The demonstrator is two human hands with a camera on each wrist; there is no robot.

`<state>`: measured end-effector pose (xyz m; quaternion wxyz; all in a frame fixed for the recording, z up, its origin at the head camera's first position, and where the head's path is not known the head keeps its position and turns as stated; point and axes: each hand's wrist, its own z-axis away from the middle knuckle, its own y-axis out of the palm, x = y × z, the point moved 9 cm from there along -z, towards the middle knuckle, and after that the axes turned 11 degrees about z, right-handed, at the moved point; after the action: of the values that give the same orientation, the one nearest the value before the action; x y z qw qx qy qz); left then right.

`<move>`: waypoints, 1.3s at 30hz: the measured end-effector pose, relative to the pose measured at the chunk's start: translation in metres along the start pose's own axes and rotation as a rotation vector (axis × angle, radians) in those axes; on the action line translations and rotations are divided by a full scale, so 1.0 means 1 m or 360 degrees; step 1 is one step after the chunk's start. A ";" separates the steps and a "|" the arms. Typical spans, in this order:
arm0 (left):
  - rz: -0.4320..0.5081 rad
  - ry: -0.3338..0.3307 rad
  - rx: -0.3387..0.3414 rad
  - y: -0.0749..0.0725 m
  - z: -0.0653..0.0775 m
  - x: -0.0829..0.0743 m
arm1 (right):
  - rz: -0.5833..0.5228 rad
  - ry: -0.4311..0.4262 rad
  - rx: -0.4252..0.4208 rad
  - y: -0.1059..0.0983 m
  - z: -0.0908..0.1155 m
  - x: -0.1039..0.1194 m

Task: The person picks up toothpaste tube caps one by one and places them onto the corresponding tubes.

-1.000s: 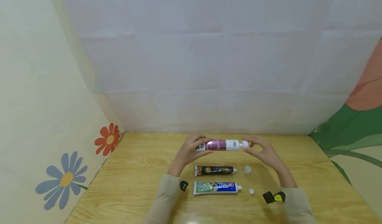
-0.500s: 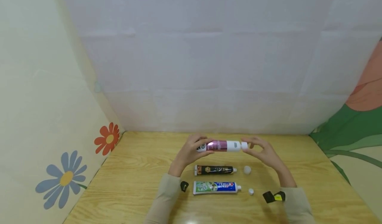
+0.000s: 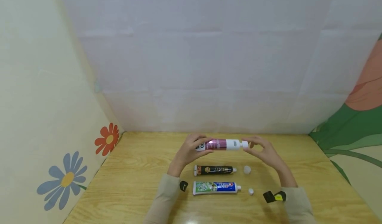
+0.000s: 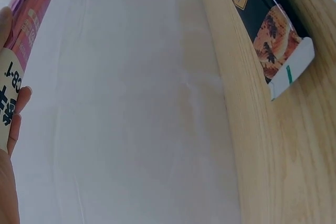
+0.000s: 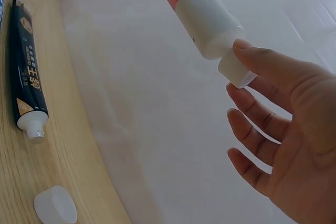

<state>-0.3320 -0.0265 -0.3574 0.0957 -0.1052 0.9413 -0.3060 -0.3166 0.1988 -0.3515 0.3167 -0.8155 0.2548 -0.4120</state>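
Note:
My left hand (image 3: 192, 150) grips the tail half of a pink and white toothpaste tube (image 3: 219, 144), held level above the table with its nozzle end to the right. Between thumb and fingertips my right hand (image 3: 264, 152) pinches a white cap (image 3: 245, 144) at the nozzle. A short stretch of nozzle shows between tube and cap in the head view. From the right wrist view, the cap (image 5: 236, 70) sits slightly tilted at the tube's end, my other fingers spread below. The left wrist view catches only the printed tail (image 4: 13, 90) and some fingertips.
On the wooden table (image 3: 134, 190) lie a black toothpaste tube (image 3: 215, 170) and a green and blue one (image 3: 215, 187), both uncapped. Right of them are a larger white cap (image 3: 247, 169) and a smaller one (image 3: 251, 191). A white sheet (image 3: 209, 68) hangs behind.
Half a second ago the cap was close against the tube's end; now a little nozzle shows between them, as it did a second ago. Both hands otherwise keep their places.

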 end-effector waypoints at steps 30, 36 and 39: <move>0.0036 -0.0067 0.0083 0.005 -0.002 -0.007 | -0.0104 0.0137 0.0138 0.026 0.004 -0.044; -0.0004 -0.0060 0.0105 0.006 -0.003 -0.009 | -0.0131 0.0170 0.0145 0.027 0.003 -0.044; -0.0036 -0.0047 0.0100 0.006 -0.004 -0.011 | -0.0151 0.0173 0.0138 0.028 0.003 -0.044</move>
<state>-0.3233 -0.0171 -0.3568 0.1095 -0.1173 0.9285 -0.3350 -0.3416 0.2105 -0.3960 0.3176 -0.7886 0.2147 -0.4807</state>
